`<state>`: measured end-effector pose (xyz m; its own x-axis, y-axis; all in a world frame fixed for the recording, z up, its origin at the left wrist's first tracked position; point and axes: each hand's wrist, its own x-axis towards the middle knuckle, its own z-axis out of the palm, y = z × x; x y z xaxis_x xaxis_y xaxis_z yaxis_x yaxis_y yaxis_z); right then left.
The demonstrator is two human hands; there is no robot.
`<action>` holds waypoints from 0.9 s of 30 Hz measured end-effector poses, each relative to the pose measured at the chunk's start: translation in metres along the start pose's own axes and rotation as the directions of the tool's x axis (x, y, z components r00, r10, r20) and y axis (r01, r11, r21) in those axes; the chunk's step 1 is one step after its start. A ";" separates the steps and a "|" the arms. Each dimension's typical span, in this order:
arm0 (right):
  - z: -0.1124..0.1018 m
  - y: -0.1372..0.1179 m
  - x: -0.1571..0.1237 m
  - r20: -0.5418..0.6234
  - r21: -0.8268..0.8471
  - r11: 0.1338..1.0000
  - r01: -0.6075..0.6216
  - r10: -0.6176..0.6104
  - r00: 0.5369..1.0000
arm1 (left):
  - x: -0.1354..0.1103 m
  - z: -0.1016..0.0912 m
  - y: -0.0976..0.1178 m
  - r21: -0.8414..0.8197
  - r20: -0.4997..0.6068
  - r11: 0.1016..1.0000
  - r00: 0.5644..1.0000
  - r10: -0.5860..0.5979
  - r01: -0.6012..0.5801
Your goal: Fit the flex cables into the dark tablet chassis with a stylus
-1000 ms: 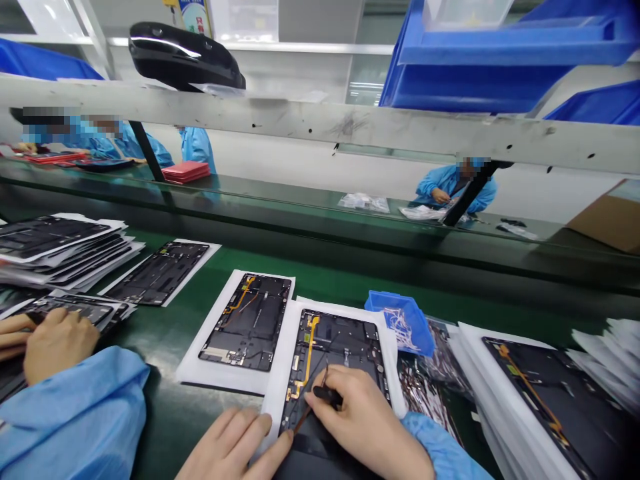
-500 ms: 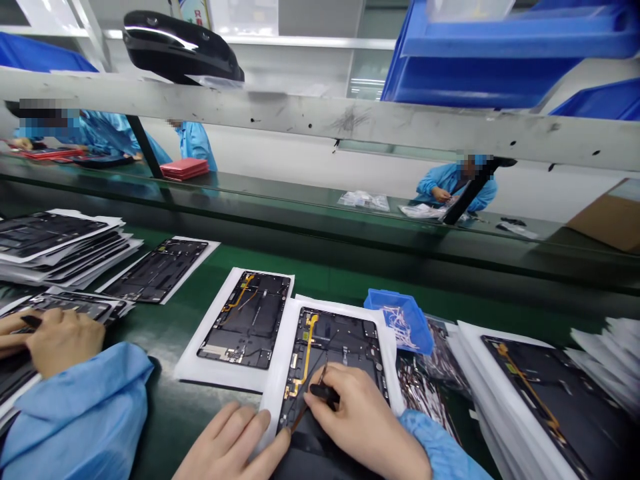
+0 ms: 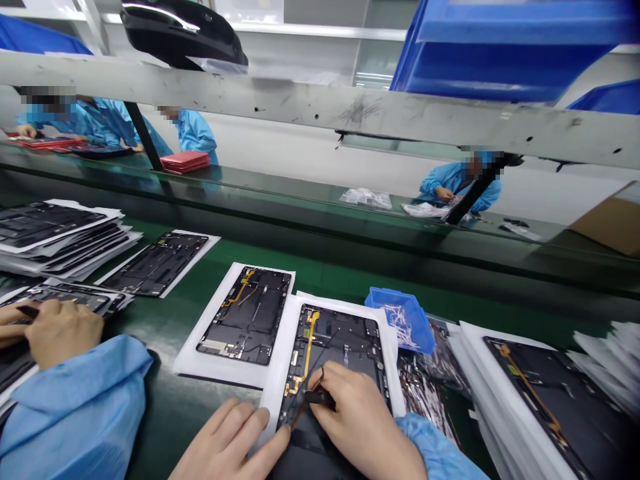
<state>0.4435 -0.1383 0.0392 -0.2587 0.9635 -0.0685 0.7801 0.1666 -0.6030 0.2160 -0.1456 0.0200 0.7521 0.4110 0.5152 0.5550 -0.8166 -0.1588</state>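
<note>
A black tablet back housing (image 3: 360,340) with a yellow flex cable (image 3: 311,347) along its left side lies on a white foam sheet (image 3: 273,393) in front of me. My left hand (image 3: 230,440) rests at its lower left, fingers stretched out. The left index fingertip touches the lower end of a thin brown strip (image 3: 299,417). Over the housing's middle, my right hand (image 3: 357,413) pinches a slim black tool (image 3: 320,398); its exact kind is hidden by the fingers. My right palm covers part of the housing.
Another housing (image 3: 245,320) on foam lies to the left. A blue bin (image 3: 403,320) of pale strips and a pile of cables (image 3: 425,393) sit right. Stacked housings (image 3: 540,393) stand far right. A co-worker's hand (image 3: 65,330) works at left. A metal beam (image 3: 300,110) crosses above.
My right hand has shifted slightly, and the black tool in it now lies flatter. My left hand stays nearly in place. The view has tilted a little.
</note>
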 end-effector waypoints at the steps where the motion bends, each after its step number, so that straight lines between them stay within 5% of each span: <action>1: 0.000 0.000 0.000 0.002 -0.004 1.000 -0.001 0.001 1.000 | -0.001 0.000 0.000 -0.004 0.000 1.000 1.000 0.003 -0.003; 20: 0.000 0.000 0.000 0.029 -0.045 0.999 -0.004 0.005 1.000 | -0.009 0.004 0.001 -0.033 0.058 0.999 0.998 0.006 -0.004; 27: 0.001 -0.002 -0.002 0.073 -0.176 0.984 0.010 0.003 0.997 | -0.008 0.002 0.003 -0.022 0.051 1.000 0.999 -0.004 0.005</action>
<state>0.4416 -0.1405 0.0394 -0.2973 0.9462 -0.1276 0.8657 0.2107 -0.4540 0.2124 -0.1502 0.0141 0.7671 0.4344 0.4720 0.5509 -0.8231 -0.1379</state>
